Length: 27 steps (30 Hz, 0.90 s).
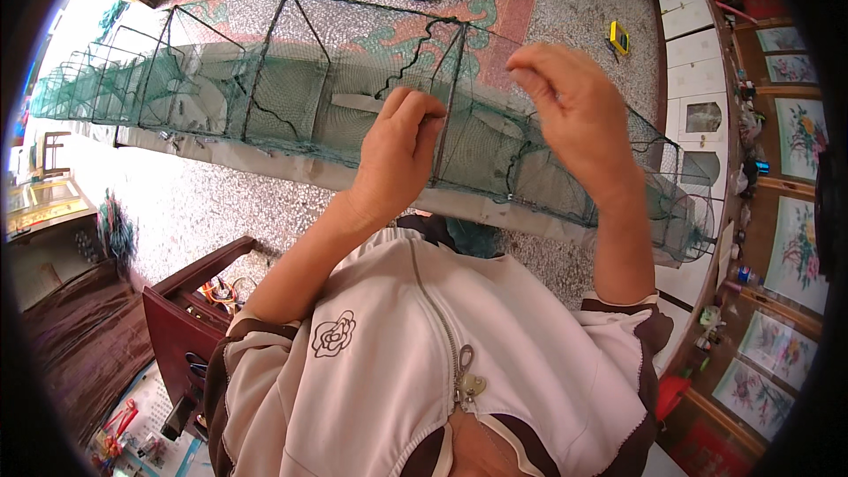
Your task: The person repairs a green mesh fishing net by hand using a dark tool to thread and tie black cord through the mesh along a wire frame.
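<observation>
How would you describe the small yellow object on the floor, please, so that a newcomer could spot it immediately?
Start from the long green net cage stretched across the speckled stone floor, and follow it past the person's raised right hand toward the white cabinets. The small yellow object lies alone on bare floor between them. It is the only bright yellow, boxy thing there, dark in the middle.
</observation>
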Tool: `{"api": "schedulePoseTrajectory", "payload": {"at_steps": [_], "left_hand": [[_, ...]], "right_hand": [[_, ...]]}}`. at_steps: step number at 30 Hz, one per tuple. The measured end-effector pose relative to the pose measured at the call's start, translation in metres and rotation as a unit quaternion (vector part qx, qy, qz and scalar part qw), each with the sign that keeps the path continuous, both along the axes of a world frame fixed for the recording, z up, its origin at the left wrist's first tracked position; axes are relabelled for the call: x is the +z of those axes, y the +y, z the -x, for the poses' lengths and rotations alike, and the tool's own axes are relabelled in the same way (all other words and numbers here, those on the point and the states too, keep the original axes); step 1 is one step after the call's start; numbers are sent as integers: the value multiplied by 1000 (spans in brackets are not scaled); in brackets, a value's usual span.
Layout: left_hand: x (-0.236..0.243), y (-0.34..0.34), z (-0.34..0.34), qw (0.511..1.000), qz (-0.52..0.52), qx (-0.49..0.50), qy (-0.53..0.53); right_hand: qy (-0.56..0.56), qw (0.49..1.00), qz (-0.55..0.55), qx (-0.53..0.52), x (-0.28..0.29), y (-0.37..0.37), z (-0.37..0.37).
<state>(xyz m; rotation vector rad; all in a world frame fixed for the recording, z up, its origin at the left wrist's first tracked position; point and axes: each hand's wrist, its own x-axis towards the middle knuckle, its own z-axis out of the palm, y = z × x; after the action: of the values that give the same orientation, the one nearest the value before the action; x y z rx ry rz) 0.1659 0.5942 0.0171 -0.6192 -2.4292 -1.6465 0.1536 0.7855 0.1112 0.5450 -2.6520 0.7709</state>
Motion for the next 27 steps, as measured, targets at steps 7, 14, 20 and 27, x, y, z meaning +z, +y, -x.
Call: {"api": "schedulePoseTrajectory", "payload": {"at_steps": [7,14,20,27], "left_hand": [[-3,0,-2,996,53,27,-66],[-22,-3,12,974,-4,6,-227],[-45,-1,19,967,-92,5,-238],[-30,-2,20,947,-121,-40,-294]], "right_hand": [[-51,993,-107,-20,-47,-2,1],[-78,996,28,-30,-75,-14,7],[-52,987,145,-49,-87,-53,16],[55,984,-165,-34,-79,-70,27]]}}
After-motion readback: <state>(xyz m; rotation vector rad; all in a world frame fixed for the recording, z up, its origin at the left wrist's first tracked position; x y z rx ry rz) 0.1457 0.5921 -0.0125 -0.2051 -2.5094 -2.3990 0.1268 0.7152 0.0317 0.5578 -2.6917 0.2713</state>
